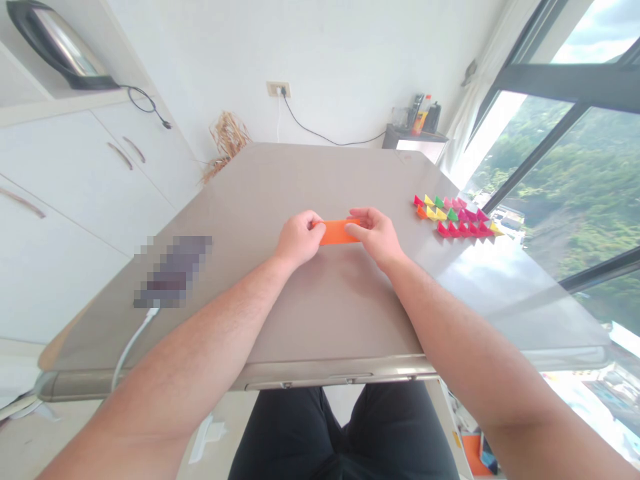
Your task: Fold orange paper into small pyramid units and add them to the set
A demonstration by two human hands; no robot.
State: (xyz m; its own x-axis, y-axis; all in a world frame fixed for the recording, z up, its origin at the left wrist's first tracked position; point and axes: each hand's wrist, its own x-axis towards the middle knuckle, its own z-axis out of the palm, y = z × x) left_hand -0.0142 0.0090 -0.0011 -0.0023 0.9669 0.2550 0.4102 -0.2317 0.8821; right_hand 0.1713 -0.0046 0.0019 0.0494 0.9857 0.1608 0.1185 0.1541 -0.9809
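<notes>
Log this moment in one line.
left hand: pinches orange paper, left end | right hand: pinches its right end | table: folded shapes in rows, right

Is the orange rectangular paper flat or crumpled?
Flat: the orange paper shows straight edges between left hand and right hand; whether it's folded, cannot tell.

It is bright. Daylight comes through the window (545,153) right of the table (320,313), making a shiny patch on the table's right side. Blocky squares (175,270) blur its left side. Cupboards (75,200) left of it look stretched and slanted.
</notes>
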